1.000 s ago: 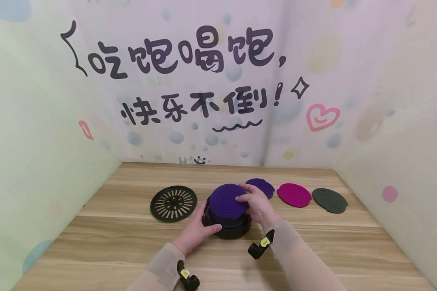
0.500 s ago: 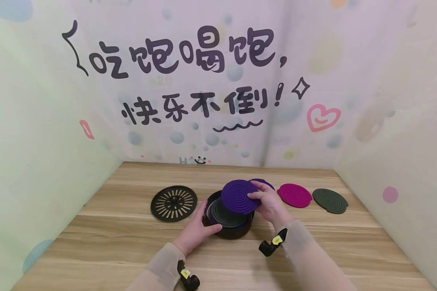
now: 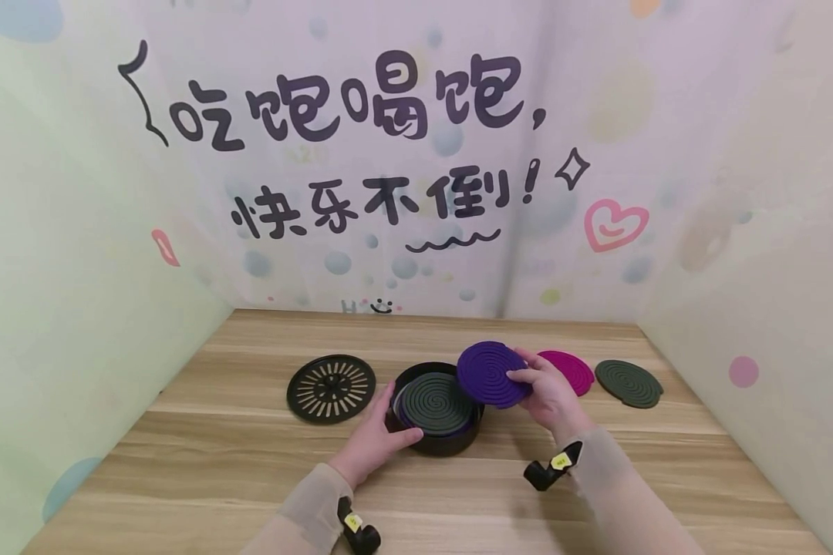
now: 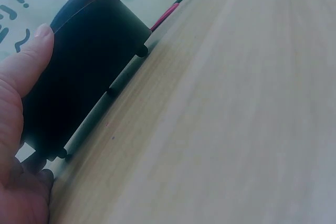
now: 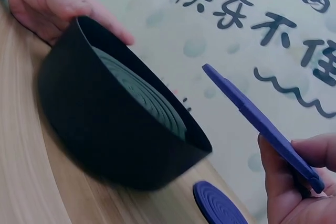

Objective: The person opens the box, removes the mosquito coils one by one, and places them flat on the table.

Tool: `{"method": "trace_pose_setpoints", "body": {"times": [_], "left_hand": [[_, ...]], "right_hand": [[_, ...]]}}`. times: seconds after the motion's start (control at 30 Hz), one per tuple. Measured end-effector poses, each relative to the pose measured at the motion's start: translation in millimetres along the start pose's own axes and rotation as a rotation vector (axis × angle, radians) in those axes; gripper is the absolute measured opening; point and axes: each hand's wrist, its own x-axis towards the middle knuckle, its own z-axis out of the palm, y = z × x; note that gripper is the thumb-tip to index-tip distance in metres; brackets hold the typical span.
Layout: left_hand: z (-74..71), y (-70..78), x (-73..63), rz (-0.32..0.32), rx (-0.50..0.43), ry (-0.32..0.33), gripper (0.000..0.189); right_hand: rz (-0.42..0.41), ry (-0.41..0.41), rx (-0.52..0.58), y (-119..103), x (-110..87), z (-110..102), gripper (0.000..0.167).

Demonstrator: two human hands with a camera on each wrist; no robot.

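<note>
My right hand point(image 3: 554, 397) pinches a round purple spiral-patterned coaster point(image 3: 487, 368) by its right edge, thumb on one face and fingers behind. The coaster is held up beside the right rim of a black round container point(image 3: 447, 445), and shows edge-on in the right wrist view. A dark green spiral coaster point(image 3: 436, 402) lies inside, with a purple edge under it. My left hand point(image 3: 369, 447) grips the container's left side, thumb at the front and fingers round the back. In the left wrist view the container point(image 4: 86, 66) stands on small feet.
A black slotted disc point(image 3: 331, 388) lies left of the container. To the right on the wooden table are a magenta coaster point(image 3: 572, 371) and a dark green one point(image 3: 628, 383). Another purple coaster point(image 5: 218, 203) lies beyond the container. A printed curtain hangs behind.
My right hand has carried the purple coaster from over the container to the right, uncovering the dark green coaster inside. The left hand has stayed in place on the container.
</note>
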Motion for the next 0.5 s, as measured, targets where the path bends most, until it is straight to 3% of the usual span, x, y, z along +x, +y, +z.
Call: {"method": "trace_pose_setpoints", "body": {"times": [0.5], "left_hand": [[0.5,-0.8,0.4,-0.006,-0.013,-0.007,0.107]], "right_hand": [[0.012,0.053,0.084,-2,-8.6,-43,0.062]]}}
